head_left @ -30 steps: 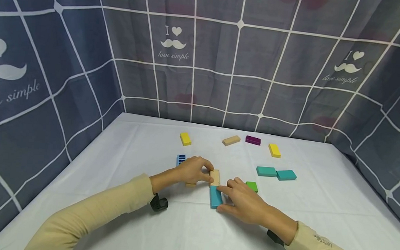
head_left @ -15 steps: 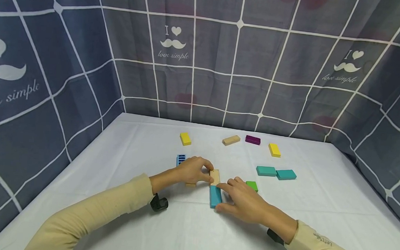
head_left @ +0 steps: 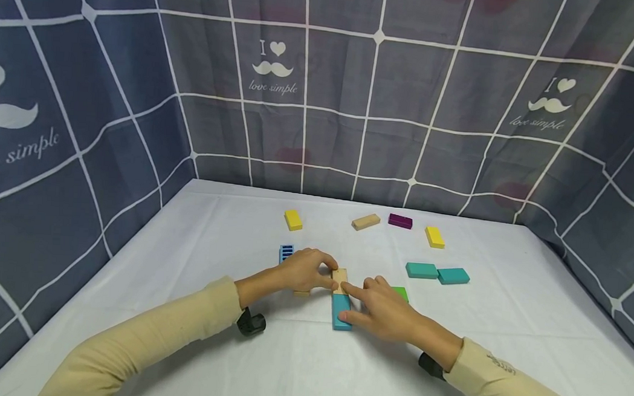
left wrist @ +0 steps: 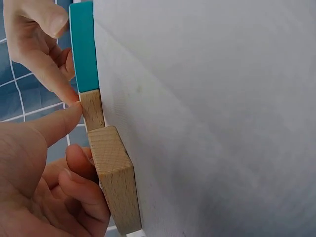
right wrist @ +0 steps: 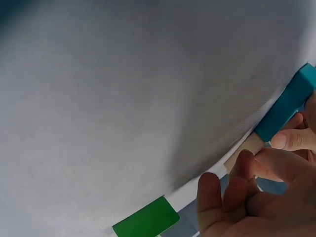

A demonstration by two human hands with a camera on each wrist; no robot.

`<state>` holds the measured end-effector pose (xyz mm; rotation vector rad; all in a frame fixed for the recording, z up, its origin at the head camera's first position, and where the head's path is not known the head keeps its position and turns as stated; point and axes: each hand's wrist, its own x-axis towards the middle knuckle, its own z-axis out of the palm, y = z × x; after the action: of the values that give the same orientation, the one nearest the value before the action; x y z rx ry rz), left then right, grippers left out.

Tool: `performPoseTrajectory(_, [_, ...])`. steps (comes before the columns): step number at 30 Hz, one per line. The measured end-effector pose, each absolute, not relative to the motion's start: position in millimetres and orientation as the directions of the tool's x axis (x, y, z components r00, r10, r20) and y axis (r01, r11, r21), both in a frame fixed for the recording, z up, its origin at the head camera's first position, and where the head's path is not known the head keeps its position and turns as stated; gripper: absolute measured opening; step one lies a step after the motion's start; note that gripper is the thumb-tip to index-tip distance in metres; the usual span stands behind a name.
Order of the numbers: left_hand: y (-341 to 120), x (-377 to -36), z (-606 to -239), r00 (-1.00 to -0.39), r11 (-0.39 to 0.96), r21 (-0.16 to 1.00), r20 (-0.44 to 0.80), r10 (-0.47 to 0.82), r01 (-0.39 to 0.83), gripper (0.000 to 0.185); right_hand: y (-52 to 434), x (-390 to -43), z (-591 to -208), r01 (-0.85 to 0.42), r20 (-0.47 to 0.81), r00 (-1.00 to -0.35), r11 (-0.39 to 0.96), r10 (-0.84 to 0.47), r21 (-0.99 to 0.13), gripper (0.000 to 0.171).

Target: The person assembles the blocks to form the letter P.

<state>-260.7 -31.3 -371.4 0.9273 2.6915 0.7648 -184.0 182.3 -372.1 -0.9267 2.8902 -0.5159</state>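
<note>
A light wooden block (head_left: 341,278) and a teal block (head_left: 341,311) lie end to end in a row on the white tablecloth. My left hand (head_left: 306,269) holds the wooden block, thumb and index finger at its left side and far end. My right hand (head_left: 386,308) reaches in from the right. Its extended index fingertip touches the wooden block, and its thumb rests on the teal one. Beneath the left hand lies another wooden block (left wrist: 118,177), mostly hidden in the head view. A green block (right wrist: 146,217) sits just beyond the right hand, partly covered by it.
A blue slotted block (head_left: 286,253) is beyond the left hand. Two teal blocks (head_left: 421,270) lie at right. Farther back are a yellow block (head_left: 293,219), a wooden block (head_left: 366,221), a purple block (head_left: 400,221) and another yellow block (head_left: 434,237). Grid-patterned curtains (head_left: 331,138) surround the table.
My right hand has shifted slightly away from me and left; its index finger moves onto the wooden block and its thumb onto the teal block's top. The left hand stays in place.
</note>
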Motion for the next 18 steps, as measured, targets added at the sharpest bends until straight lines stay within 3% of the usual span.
performPoseTrajectory(5, [-36.8, -260.5, -369.7, -0.794, 0.667, 0.539, 0.004, 0.608, 0.514, 0.046, 180.5, -183.8, -372.0, -0.549, 0.029, -0.820, 0.771, -0.572, -0.323, 0.067])
performPoseTrajectory(14, [-75.8, -259.1, -359.1, -0.867, 0.727, 0.553, -0.016, 0.497, 0.407, 0.054, 179.4, -184.5, -371.6, -0.527, 0.007, -0.833, 0.790, -0.553, -0.315, 0.066])
performPoseTrajectory(18, [-91.4, -254.3, -361.7, -0.858, 0.745, 0.518, -0.039, 0.512, 0.420, 0.058, 180.4, -183.8, -371.9, -0.519, 0.007, -0.839, 0.795, -0.545, -0.315, 0.066])
